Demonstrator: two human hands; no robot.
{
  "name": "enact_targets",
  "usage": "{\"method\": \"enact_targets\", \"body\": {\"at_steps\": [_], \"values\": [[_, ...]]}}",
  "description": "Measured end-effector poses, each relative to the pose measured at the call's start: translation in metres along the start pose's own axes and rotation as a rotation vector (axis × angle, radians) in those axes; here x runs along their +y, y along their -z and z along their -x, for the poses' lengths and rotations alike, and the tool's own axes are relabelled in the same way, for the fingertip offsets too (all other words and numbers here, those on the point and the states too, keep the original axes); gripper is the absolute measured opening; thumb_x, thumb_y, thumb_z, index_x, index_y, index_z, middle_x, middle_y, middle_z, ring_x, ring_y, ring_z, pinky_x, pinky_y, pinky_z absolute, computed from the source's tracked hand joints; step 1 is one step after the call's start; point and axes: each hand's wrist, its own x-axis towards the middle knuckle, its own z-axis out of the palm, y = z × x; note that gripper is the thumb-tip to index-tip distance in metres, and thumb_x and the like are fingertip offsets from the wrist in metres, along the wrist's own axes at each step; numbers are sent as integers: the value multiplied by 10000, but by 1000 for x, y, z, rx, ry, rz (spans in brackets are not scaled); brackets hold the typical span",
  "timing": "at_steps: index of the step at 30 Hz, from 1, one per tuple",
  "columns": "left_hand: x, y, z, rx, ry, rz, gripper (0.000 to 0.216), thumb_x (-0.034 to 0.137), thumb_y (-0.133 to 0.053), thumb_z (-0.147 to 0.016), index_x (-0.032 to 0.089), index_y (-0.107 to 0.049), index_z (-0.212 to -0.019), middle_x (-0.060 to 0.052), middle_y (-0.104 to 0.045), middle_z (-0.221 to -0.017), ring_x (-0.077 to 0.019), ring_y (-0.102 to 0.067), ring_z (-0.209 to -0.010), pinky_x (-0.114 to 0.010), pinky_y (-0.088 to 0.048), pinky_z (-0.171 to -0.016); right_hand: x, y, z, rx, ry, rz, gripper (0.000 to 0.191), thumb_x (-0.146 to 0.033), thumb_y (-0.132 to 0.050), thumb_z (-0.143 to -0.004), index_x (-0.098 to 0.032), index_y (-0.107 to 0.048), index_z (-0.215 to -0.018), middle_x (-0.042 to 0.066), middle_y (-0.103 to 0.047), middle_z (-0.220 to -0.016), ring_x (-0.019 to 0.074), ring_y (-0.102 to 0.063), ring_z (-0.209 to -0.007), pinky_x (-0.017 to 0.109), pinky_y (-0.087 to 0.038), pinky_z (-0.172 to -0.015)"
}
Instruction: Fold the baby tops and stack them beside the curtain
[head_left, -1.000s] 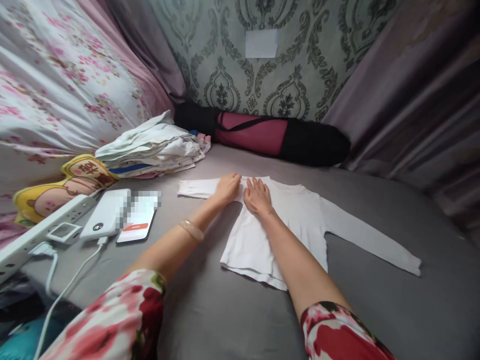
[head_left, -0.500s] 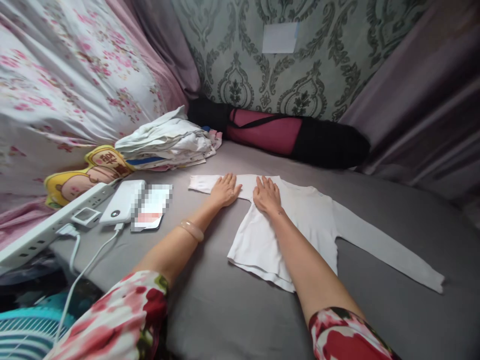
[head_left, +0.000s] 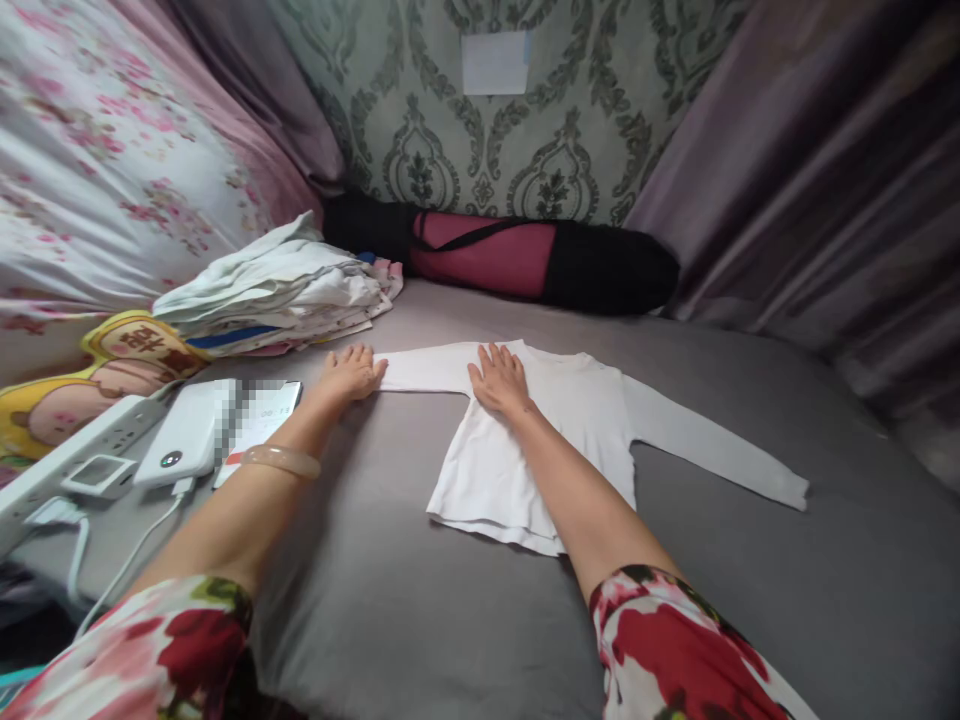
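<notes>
At your far left a white power strip (head_left: pixel 82 450) lies along the bed's edge, with a yellow cartoon cushion (head_left: pixel 112 360) behind it. Just beside the strip lie a white power bank (head_left: pixel 184 435) and a phone (head_left: pixel 262 415), side by side. Behind them sits a pile of folded clothes (head_left: pixel 277 295).

Your left hand (head_left: pixel 349 372) lies palm down on the grey bed (head_left: pixel 420 600), its grip wide and holding nothing, fingertips at the cuff of the near sleeve. A pale bracelet (head_left: pixel 281 460) circles that wrist.

The white long-sleeved shirt (head_left: pixel 577 410) is spread flat in the middle of the bed. Your right hand (head_left: pixel 499 380) presses flat on it near the shoulder, fingers splayed, grip wide. The other sleeve (head_left: pixel 712 450) stretches out to the right. A pink and black rolled bag (head_left: pixel 525 262) lies against the far wall.
</notes>
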Motion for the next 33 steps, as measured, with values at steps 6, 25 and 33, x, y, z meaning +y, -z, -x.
{"method": "enact_targets", "body": {"at_steps": [6,25,33], "values": [[76,11,-7,105,-314,-52,503,279,-348,-970,129,-373,-1450,-145,-299,-1568,-250,-188,-1471,-489,-68,-1189,38,36,31,19,25,-101,648,-434,-167,-998,-84,-190,-1543,95,-156,-1619,193,-102,-1490,332,-89,-1194],[209,-31,-28,-35,-678,64,633,463,-186,-993,121,-229,-1524,-130,-185,-1607,-250,-145,-1485,-442,-138,-1188,148,37,62,101,-181,154,671,-445,-242,-989,-53,-206,-1532,129,-166,-1612,232,-136,-1483,395,-87,-1197],[157,8,49,204,-418,192,458,403,-435,-886,95,-609,-1177,-169,-628,-1165,-278,-567,-1125,-360,-418,-975,159,73,134,317,-312,-181,422,-291,-357,-955,-124,-567,-1280,115,-681,-1198,189,-621,-1124,289,-451,-949]]}}
